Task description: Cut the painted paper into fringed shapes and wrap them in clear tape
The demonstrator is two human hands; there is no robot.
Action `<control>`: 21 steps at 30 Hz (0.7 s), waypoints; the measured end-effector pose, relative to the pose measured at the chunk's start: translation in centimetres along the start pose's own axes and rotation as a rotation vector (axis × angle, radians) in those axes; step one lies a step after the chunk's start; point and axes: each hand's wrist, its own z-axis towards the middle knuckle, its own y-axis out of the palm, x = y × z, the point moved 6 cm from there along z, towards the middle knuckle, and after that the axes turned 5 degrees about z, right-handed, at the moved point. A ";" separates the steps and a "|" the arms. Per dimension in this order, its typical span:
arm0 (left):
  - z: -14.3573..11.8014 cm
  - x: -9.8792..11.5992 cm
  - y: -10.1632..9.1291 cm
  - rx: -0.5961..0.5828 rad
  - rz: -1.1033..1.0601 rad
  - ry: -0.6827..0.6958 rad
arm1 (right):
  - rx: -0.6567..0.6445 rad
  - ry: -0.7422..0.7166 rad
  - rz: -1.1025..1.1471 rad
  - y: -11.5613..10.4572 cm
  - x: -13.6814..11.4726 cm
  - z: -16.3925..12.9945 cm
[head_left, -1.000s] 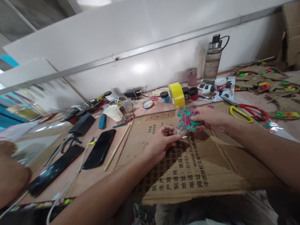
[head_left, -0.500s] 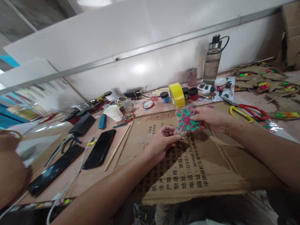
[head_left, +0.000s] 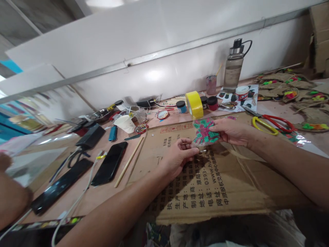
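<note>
A flattened cardboard sheet [head_left: 221, 185] is spread on the table [head_left: 102, 195], and above its middle a small clear packet [head_left: 205, 132] is held between the left hand [head_left: 177, 158] at 7 o'clock and the right hand [head_left: 231, 131] at 3 o'clock. A tape roll [head_left: 194, 104] is stood at 11 o'clock from the packet — a water bottle [head_left: 233, 67] is found behind it, by the wall. Scissors [head_left: 269, 121] are laid at 3 o'clock, and two phones [head_left: 109, 164] well apart at 8 o'clock.
</note>
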 end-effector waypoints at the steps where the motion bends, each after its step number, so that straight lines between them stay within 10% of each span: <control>1: 0.0 0.0 0.0 -0.003 -0.001 0.003 | -0.016 -0.006 0.011 0.0 0.0 0.0; 21: 0.6 -0.4 0.0 -0.017 -0.001 0.015 | -0.026 -0.059 0.206 1.5 -0.1 -0.3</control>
